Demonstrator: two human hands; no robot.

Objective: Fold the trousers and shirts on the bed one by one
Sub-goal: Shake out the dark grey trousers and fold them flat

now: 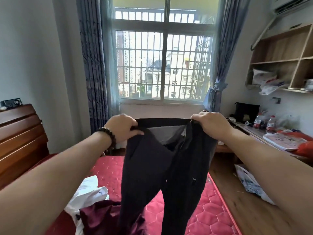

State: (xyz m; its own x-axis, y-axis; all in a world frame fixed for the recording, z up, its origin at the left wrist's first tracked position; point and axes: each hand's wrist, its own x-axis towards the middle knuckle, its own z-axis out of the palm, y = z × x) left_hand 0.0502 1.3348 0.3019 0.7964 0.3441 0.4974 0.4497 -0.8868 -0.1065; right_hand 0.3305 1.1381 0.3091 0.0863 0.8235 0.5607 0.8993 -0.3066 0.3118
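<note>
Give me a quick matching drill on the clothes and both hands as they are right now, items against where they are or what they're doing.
Items:
1. black trousers
2. white shirt
3. maroon garment
4. left hand

States:
A. lies crumpled on the red mattress, partly under the maroon piece
B. grips one end of the waistband
C. hangs in the air, legs down
D. lies bunched at the near edge, beside the hanging legs

Pairs: 1-C, 2-A, 3-D, 4-B. The right hand grips the other end.

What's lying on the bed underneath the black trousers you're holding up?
Under the hanging black trousers, a maroon garment and a white shirt lie crumpled on the red mattress. The trouser legs cover part of the maroon garment and the mattress behind them.
</note>
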